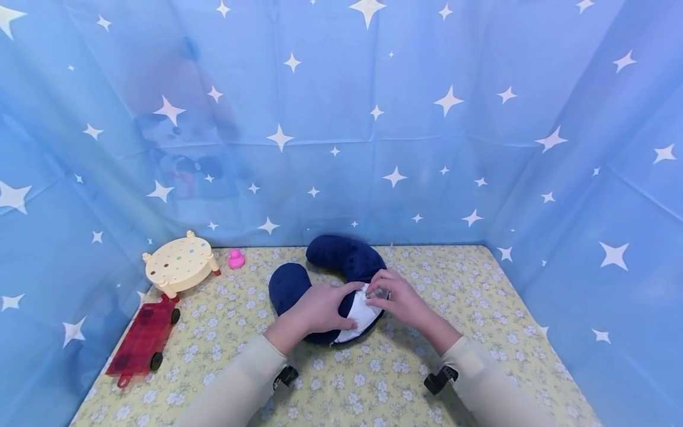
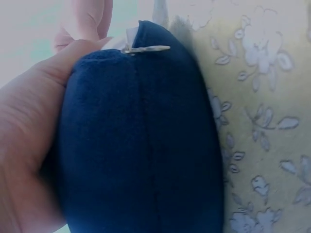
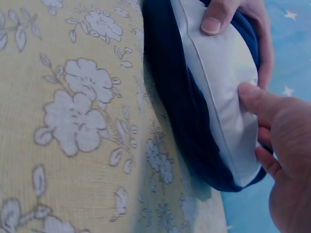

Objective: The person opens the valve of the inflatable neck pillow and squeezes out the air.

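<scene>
A navy U-shaped neck pillow lies on the flowered cloth, its cover unzipped along the near outer curve. Through the gap bulges a white inner cushion. My left hand grips the pillow left of the gap, its thumb on the white part. At the gap's right end, my right hand pinches at the edge of the opening, with the thumb against the white cushion. A zip runs along the cover's open edge in the right wrist view. The zip pull sticks out in the left wrist view.
At the left stands a cream round toy table on its side, with coloured dots. A see-through red toy cart with black wheels lies in front of it. Beside them sits a small pink duck. Blue star-printed curtains border the table.
</scene>
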`<action>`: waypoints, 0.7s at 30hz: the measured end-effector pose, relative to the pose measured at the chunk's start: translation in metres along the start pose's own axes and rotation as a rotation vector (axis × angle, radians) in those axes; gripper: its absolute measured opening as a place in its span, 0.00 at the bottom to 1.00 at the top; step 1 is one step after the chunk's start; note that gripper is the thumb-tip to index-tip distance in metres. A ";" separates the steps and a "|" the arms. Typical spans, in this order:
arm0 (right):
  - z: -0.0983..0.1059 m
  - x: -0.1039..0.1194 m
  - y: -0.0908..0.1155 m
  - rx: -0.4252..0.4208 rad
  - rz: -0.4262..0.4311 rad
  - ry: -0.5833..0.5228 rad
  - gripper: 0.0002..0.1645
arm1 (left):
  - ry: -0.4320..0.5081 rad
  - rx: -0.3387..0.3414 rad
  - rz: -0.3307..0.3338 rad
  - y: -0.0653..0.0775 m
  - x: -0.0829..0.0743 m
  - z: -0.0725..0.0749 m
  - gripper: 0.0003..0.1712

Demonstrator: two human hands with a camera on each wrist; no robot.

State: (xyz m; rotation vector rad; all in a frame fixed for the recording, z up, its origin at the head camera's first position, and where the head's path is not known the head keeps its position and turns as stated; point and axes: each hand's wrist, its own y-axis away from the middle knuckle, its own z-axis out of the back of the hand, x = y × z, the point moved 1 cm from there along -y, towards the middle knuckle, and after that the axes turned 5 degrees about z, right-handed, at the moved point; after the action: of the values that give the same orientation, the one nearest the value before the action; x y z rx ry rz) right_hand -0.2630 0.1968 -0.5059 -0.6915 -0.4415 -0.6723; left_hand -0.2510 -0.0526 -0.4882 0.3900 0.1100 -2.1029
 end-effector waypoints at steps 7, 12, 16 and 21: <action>-0.005 -0.005 0.003 -0.013 -0.034 -0.049 0.08 | 0.006 -0.054 0.004 0.005 0.004 -0.012 0.51; -0.009 -0.010 0.005 -0.029 -0.073 -0.129 0.07 | 0.012 -0.107 -0.010 0.008 0.009 -0.021 0.48; -0.009 -0.011 0.007 -0.029 -0.139 -0.187 0.06 | 0.024 -0.140 -0.018 0.009 0.011 -0.024 0.46; -0.010 -0.012 0.006 -0.031 -0.164 -0.226 0.05 | 0.039 -0.160 -0.018 0.010 0.012 -0.025 0.45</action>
State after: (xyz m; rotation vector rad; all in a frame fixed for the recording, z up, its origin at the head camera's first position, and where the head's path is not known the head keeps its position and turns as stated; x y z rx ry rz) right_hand -0.2656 0.1982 -0.5219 -0.7698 -0.7035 -0.7598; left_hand -0.2428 -0.0615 -0.5144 0.3351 0.3036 -2.0876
